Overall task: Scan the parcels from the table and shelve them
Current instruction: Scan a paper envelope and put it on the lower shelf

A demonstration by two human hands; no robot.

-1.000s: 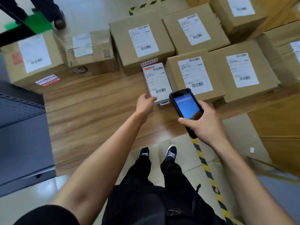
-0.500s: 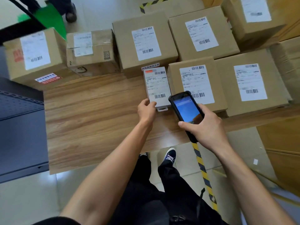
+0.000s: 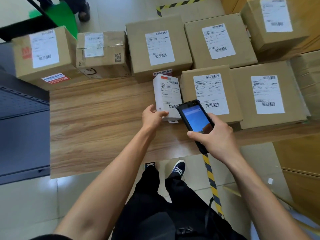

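The left hand (image 3: pixel 153 116) pinches the white parcel (image 3: pixel 167 96) mid-surface (image 3: pixel 97 122), beside brown boxes (image 3: pixel 211 94). The right hand (image 3: pixel 214 135) grips the scanner (image 3: pixel 194 118). Bare wood spreads leftward to the edge.

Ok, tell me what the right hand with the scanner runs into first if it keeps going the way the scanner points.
Likely the small white parcel: the scanner in the right hand points up-left at its near end, which the left hand grips. Depth is unclear; it may pass above.
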